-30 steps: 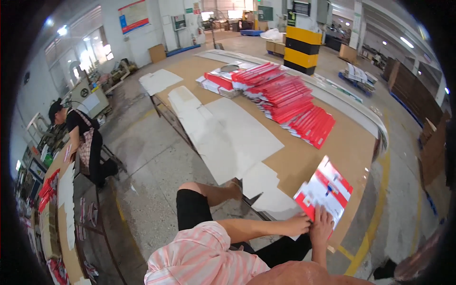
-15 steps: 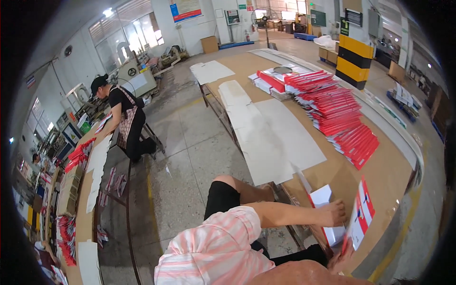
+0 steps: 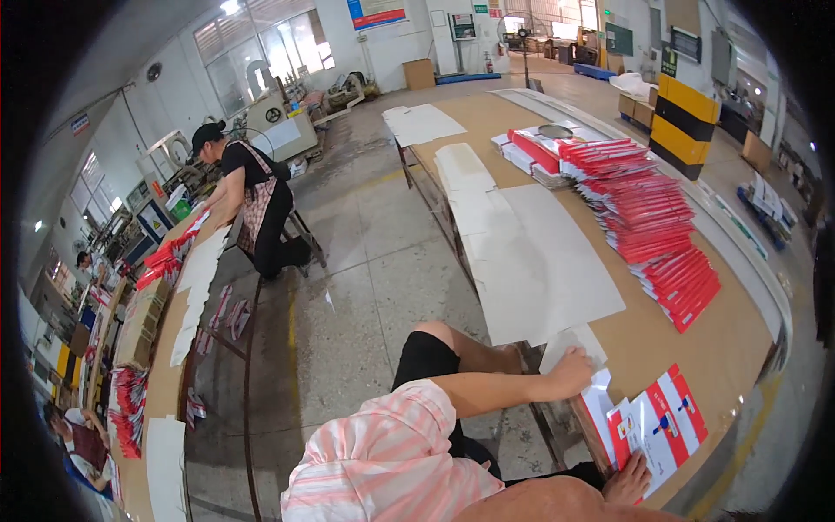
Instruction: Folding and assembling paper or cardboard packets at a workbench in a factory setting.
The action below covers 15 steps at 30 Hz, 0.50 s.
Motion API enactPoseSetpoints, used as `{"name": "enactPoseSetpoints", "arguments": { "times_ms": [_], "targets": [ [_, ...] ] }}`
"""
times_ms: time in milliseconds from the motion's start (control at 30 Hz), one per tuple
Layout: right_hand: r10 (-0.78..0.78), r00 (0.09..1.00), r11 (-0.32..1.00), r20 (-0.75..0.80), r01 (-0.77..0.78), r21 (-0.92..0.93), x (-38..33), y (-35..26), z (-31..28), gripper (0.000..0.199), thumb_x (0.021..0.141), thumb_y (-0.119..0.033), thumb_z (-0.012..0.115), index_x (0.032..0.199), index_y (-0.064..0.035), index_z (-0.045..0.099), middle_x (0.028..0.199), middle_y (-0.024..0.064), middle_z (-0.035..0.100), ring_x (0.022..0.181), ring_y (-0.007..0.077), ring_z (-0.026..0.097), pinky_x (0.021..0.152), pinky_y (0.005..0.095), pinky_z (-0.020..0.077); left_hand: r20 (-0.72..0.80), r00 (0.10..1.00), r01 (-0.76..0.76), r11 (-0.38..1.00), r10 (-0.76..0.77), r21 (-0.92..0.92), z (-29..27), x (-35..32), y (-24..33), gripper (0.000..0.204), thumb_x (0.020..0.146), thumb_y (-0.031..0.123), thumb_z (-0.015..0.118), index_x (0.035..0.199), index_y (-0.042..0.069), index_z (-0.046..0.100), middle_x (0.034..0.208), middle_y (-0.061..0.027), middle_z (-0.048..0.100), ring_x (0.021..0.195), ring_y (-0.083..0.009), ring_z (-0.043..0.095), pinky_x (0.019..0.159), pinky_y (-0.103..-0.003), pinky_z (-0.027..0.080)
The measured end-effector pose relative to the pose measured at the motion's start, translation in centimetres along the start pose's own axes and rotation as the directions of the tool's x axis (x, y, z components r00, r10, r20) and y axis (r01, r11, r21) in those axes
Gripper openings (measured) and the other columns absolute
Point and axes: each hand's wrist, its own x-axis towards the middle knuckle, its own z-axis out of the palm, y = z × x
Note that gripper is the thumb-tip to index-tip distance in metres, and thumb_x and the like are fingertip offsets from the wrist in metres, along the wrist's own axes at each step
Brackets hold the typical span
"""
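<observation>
Flat on the brown table top near its front edge lies a red-and-white printed card sleeve [image 3: 654, 424] with small blue figures. My right hand [image 3: 628, 478] rests on its lower left edge with the fingers laid out. Beside it, at the table edge, a folded white flap [image 3: 597, 402] sticks out from under the sleeve. My left hand [image 3: 571, 372] is at the upper end of this flap, fingers curled; what they hold, if anything, is hidden. Just behind that hand lies a pale sheet of paper [image 3: 584, 341].
A long fanned stack of red-and-white sleeves [image 3: 648, 209] lies farther back on the table [image 3: 731, 348]. Large white sheets [image 3: 548, 261] cover its left part. Across the aisle, a person [image 3: 243, 191] works at another table. A yellow-black pillar [image 3: 684, 126] stands behind.
The printed sleeve, tilted up before, now lies flat under my right hand. My left hand has moved away from it, up the white flap. The whole view has shifted somewhat.
</observation>
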Motion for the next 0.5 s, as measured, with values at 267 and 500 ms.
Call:
{"name": "enactPoseSetpoints", "arguments": {
  "times_ms": [267, 500],
  "targets": [
    [0.040, 0.996, 0.999, -0.081, -0.041, -0.010, -2.2, 1.6, -1.4, 0.049, 0.079, -0.015, 0.056, 0.126, -0.0048, 0.050, 0.123, 0.0119, 0.054, 0.103, 0.0329, 0.050, 0.084, 0.0439, 0.0402, 0.161, 0.742, -0.620, 0.758, 0.651, -0.205, -4.9, -0.8, -2.3, 0.082, 0.067, 0.033, 0.070, 0.136, 0.005, 0.036, 0.108, -0.0109, 0.052, 0.113, -0.0312, 0.045, 0.099, -0.047, 0.031],
    [0.076, 0.996, 0.995, -0.051, -0.073, 0.061, -2.2, 0.7, -2.2, 0.053, 0.073, -0.017, 0.063, 0.124, -0.0048, 0.053, 0.125, 0.0128, 0.053, 0.103, 0.0322, 0.051, 0.088, 0.0437, 0.0407, 0.074, 0.917, -0.335, 0.859, 0.391, -0.388, -5.4, 2.6, -8.6, 0.020, 0.070, 0.028, 0.066, 0.082, 0.011, 0.065, 0.083, -0.0093, 0.061, 0.078, -0.0309, 0.057, 0.075, -0.044, 0.044]
  ]
}}
